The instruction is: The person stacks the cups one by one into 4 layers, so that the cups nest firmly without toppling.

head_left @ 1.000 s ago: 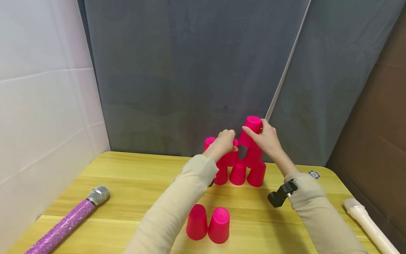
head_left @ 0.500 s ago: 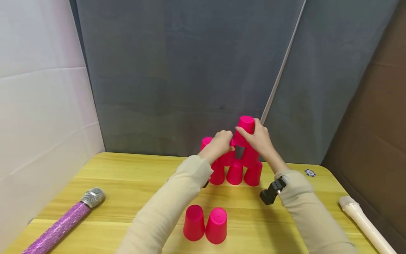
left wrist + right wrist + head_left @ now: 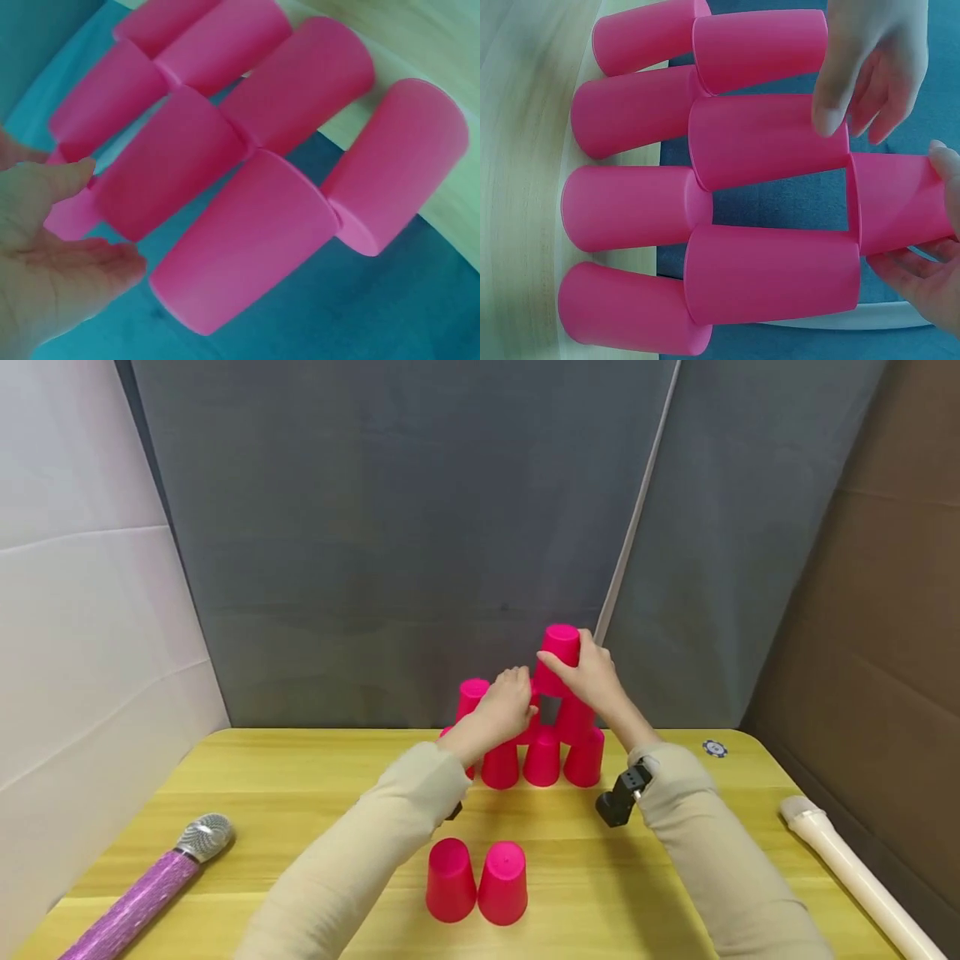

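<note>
Here the top pink cup (image 3: pixel 558 653) is pinched upside down by the right hand (image 3: pixel 592 677) above the cup pyramid (image 3: pixel 542 752); left hand (image 3: pixel 504 703) is relaxed, steadying the second row. Judged light, slick, easily toppled; best held at the sides.

10 pink cups (image 3: pixel 542 758), 2 microphones (image 3: pixel 142 893), 1 poker chip (image 3: pixel 714 748), 2 hands (image 3: pixel 506 703), 1 tabletop (image 3: pixel 300 793).

table (image 3: pixel 315 793) | cups (image 3: pixel 476 881) | microphones (image 3: pixel 146 893) | chip (image 3: pixel 714 748)
</note>
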